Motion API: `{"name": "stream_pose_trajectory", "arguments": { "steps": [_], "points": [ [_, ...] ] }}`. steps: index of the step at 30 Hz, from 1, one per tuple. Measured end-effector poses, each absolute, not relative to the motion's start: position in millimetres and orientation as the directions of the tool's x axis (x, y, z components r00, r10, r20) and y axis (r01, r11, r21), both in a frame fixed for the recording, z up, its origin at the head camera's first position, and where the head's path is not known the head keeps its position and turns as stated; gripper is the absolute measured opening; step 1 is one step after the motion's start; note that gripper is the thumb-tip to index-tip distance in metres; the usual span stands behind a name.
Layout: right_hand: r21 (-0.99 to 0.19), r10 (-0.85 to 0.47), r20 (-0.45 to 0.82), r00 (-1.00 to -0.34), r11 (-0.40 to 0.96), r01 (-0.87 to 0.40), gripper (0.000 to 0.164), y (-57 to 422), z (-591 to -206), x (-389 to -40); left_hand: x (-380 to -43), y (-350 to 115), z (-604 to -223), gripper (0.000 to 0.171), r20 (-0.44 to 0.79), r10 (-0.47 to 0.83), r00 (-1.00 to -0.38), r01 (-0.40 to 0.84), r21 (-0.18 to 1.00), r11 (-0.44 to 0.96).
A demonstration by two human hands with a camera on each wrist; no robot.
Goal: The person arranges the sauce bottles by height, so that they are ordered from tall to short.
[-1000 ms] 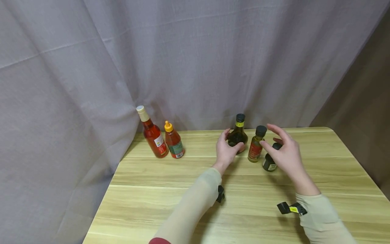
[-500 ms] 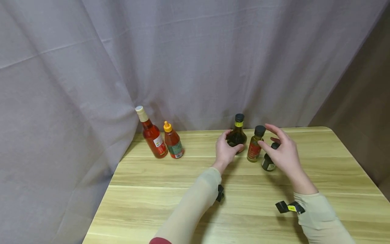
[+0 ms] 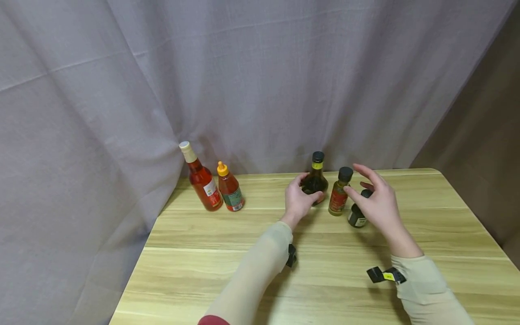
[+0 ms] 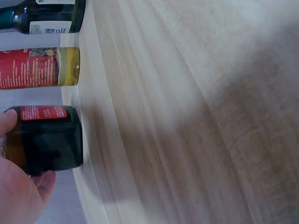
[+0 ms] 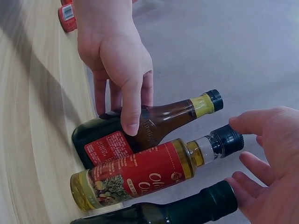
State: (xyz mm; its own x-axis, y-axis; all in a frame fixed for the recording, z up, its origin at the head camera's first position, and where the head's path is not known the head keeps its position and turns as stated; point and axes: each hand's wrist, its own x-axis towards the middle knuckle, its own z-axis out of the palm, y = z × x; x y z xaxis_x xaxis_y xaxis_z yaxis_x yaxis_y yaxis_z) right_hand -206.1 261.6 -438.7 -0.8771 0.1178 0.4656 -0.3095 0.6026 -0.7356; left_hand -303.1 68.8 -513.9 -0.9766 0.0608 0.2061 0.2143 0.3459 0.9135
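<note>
My left hand (image 3: 299,198) grips a dark sauce bottle (image 5: 170,122) with a black cap and yellow neck band, thumb on its near side. The bottle stands upright near the back of the table. Just right of it is an olive oil bottle (image 3: 338,201) with a red label and black cap. My right hand (image 3: 379,198) is spread beside that cap, holding nothing. In the right wrist view its fingers (image 5: 254,163) lie close to the caps of the olive oil and a dark green bottle (image 5: 201,205). My right hand partly hides this green bottle in the head view.
A tall red bottle (image 3: 205,187) with a cream cap and a red squeeze bottle (image 3: 230,192) with a yellow tip stand at the back left of the wooden table (image 3: 195,266). A grey curtain (image 3: 260,90) hangs right behind the table's back edge.
</note>
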Motion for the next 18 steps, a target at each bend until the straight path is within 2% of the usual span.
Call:
{"name": "stream_pose_trajectory", "arguments": {
  "steps": [8,18],
  "points": [
    [-0.745,0.135,0.476,-0.869,0.586,-0.317,0.064,260.8,-438.7,-207.9,-303.8,58.9,-515.1,0.069,0.219,0.075,-0.973,0.231,0.926,0.299],
    [-0.745,0.195,0.555,-0.809,0.549,-0.379,0.062,265.6,-437.5,-210.5,-300.1,30.0,-508.7,0.071,0.202,0.099,-0.974,0.22,0.951,0.217]
  ]
}}
